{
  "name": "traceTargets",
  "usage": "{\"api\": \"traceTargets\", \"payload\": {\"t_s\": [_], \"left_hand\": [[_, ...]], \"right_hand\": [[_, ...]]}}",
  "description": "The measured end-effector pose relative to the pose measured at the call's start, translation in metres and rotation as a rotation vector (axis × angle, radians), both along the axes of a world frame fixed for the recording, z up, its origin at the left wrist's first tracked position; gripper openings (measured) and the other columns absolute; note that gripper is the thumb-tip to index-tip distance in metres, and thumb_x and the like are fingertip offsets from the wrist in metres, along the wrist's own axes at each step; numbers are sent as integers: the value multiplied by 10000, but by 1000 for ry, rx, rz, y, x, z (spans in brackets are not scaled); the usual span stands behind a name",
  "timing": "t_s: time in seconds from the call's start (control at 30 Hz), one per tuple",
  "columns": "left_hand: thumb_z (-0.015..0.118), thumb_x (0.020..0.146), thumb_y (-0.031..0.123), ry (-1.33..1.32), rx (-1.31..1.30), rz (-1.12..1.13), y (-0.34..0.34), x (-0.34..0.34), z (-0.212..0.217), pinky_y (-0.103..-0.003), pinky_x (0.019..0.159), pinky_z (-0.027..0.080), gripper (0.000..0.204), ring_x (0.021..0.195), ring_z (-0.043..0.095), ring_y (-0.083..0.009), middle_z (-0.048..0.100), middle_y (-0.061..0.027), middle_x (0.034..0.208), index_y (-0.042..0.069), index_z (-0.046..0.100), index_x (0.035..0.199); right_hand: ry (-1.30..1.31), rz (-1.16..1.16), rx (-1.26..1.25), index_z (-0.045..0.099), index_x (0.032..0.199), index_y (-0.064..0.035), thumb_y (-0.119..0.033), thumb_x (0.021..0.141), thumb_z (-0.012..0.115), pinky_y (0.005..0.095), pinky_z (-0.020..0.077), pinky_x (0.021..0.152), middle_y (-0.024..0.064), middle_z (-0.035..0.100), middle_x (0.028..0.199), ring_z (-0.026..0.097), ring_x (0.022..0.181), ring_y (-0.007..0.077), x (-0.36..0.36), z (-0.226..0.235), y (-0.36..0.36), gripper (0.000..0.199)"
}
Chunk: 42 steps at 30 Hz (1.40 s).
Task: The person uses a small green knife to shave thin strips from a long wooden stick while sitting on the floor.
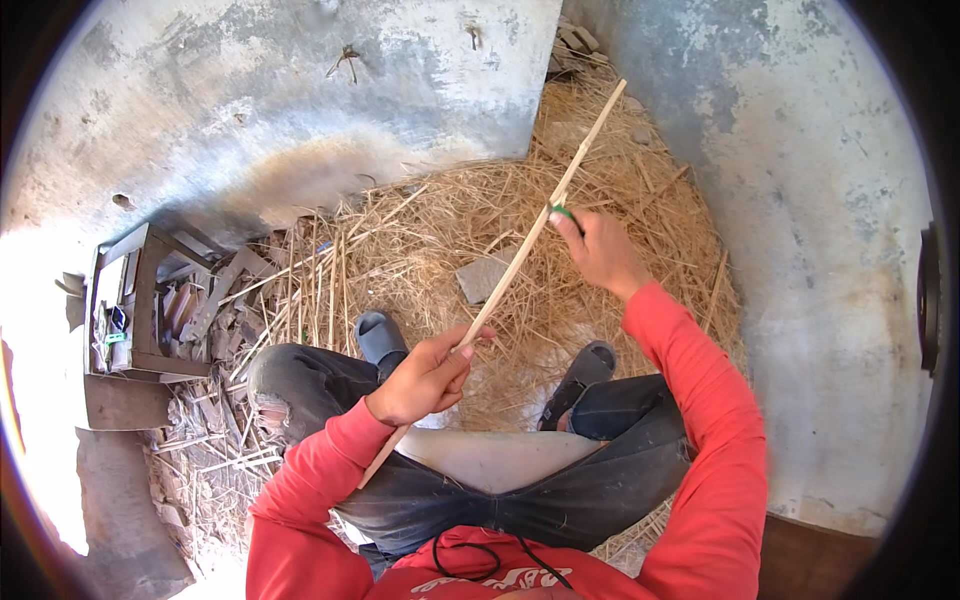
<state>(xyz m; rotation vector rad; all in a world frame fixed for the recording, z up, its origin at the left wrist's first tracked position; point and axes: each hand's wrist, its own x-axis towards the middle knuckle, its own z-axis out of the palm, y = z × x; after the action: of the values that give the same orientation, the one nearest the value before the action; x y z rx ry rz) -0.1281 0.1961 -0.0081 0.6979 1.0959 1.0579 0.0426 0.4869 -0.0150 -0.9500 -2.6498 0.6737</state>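
Observation:
A long, pale wooden stick [518,258] slants across the middle, from above my lap up to the far right. My left hand [428,374] is closed around its lower part, with the stick's near end passing under my wrist. Farther up, my right hand [604,252] grips a small green tool [567,215] that meets the stick. Most of this tool is hidden by my fingers, so its exact kind cannot be made out. A thin sliver stands at the stick just where the tool touches it.
Straw-like shavings [420,250] cover the floor ahead, with a flat grey slab [484,277] among them. Loose sticks [325,290] lie left of my feet, near an overturned dark wooden stool [150,300]. Worn walls [800,250] rise at the right and ahead. A pale seat [490,458] shows between my legs.

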Motion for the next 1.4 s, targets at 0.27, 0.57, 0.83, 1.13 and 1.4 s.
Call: {"api": "traceTargets", "payload": {"t_s": [0.27,0.57,0.83,1.13,1.4], "left_hand": [[362,1153,318,-97,15,-130,-33,-6,-17,-226,444,248,491,464,277,-45,296,74,612,41,393,1556],[341,1150,293,-183,34,89,-2,-5,2,-209,410,248,519,422,276,-46,307,63,583,66,324,1617],[427,1141,242,-251,17,217,16,9,-4,-229,449,265,487,455,249,-48,298,63,576,76,379,1596],[427,1142,254,-285,17,183,5,8,-5,-226,473,254,477,484,213,-43,260,85,608,71,402,1582],[444,1130,188,-119,38,176,-5,10,-2,-230,468,229,499,478,215,-32,256,81,607,31,363,1596]], "right_hand": [[319,-696,102,597,759,-60,-566,1085,409,373,383,581,-2,468,592,452,566,164,124,9,167,630],[249,-97,-72,707,953,-54,-620,1067,408,344,343,490,-31,472,596,441,527,119,37,52,6,650],[24,298,-166,699,1106,-15,-502,1059,513,495,518,562,219,646,658,668,600,395,-2,36,-117,524],[73,225,-155,674,1077,2,-505,1070,469,531,525,569,229,655,667,679,633,436,-5,28,-91,547],[81,30,-105,691,1130,-2,-575,1084,395,499,534,568,200,659,666,676,582,367,-9,16,-41,647]]}}
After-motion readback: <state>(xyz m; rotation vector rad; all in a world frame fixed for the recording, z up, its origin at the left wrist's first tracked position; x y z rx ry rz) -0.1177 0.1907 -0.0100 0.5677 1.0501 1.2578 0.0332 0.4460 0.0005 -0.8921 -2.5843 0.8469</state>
